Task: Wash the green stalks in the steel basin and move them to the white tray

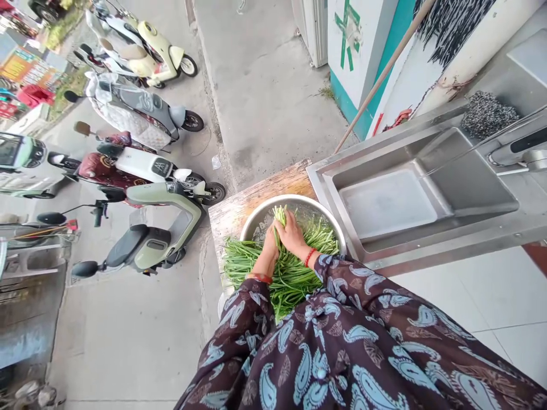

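A round metal basin (257, 215) holds water and a heap of long, thin green chives (294, 282), some of which hang over its left rim. Above the basin, my right hand (292, 234) wraps round a bunch of chives, and the pale cut ends (280, 213) stick out past the fingers. My left hand (269, 248) closes on the same bunch from the left, touching my right hand; its fingertips are partly hidden. Each wrist wears a red band.
Under the basin is a worn wooden board (277, 183). A steel sink (387, 199) with a tap (519, 145) adjoins it on the right; a scouring pad (488, 115) lies on its far corner. A wooden pole (384, 74) leans behind. Several scooters (156, 239) stand left.
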The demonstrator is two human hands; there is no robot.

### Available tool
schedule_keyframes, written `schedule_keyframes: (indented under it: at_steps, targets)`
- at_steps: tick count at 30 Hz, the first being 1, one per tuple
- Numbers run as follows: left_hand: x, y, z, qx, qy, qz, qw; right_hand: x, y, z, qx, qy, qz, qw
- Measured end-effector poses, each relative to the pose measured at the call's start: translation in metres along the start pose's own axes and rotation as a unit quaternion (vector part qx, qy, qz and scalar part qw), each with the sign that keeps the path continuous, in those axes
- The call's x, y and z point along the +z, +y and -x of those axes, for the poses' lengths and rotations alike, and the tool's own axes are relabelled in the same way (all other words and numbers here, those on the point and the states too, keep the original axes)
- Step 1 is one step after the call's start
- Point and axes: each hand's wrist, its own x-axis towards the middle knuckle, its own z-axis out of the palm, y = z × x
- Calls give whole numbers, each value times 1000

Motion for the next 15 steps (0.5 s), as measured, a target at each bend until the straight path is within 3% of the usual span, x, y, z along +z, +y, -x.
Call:
schedule_keyframes:
  at_steps: [4,7,10,15]
  targets:
    - [1,3,-3,60,6,-74,995,-6,14,-19,38,-25,-88,995]
    - [-2,7,-12,37,36,-147,988,-3,10,-2,-64,-58,-100,991]
    - [-3,8,-21,-16,41,-199,979,-8,8,13,-148,-77,-43,985]
    - [-18,11,-31,32,54,-214,975,-39,37,-6,-7,-25,72,997]
